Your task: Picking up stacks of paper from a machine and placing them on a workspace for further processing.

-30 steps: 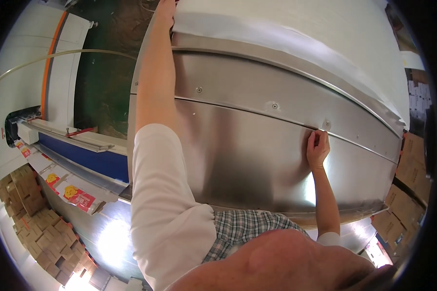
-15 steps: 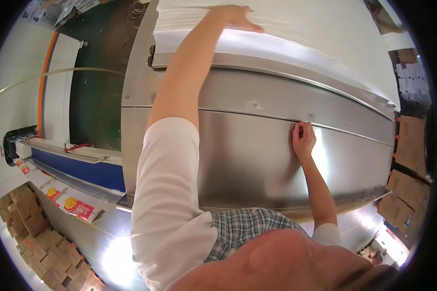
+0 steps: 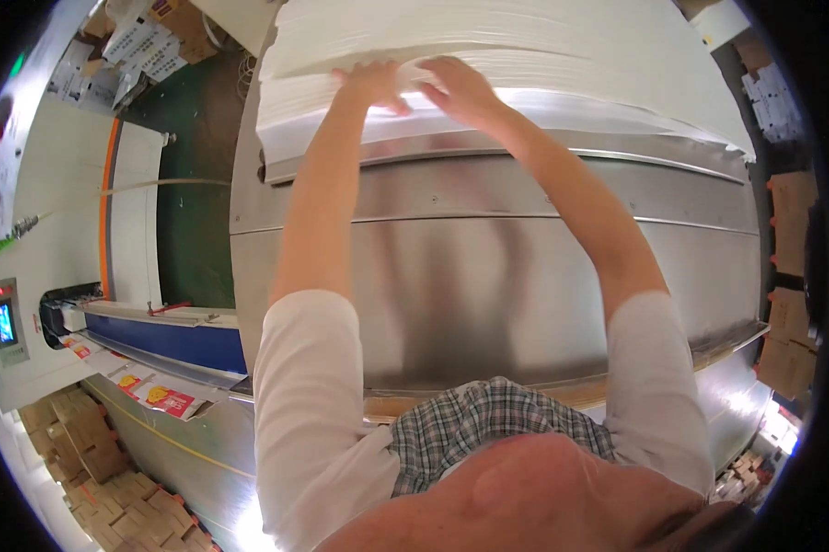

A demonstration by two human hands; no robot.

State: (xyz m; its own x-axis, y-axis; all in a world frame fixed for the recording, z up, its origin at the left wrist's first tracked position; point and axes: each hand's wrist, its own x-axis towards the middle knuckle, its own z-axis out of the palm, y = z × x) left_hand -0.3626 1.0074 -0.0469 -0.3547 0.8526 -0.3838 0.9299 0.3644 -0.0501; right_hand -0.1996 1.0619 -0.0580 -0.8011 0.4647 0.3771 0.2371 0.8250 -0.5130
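A thick stack of large white sheets [image 3: 571, 55] lies at the far side of the steel worktop, its near edge layered and uneven. My left hand [image 3: 376, 85] rests on that edge with its fingers spread, a little smeared by motion. Close by on its right, my right hand [image 3: 465, 92] reaches to the same edge. Its thumb and fingers are apart, with white sheet showing between them. Whether any single sheet is lifted there, I cannot tell.
Below the stack runs the bare steel panel [image 3: 552, 304] of the machine. At left are a blue conveyor belt [image 3: 166, 340], printed red and white packaging [image 3: 161, 394] and a lit control screen [image 3: 5, 322]. Cardboard boxes [image 3: 138, 515] are piled at lower left, more boxes [image 3: 790, 331] at right.
My right hand has gone from the steel panel up to the stack's near edge, beside my left hand. The left hand now sits lower and further left in view, and the view has shifted.
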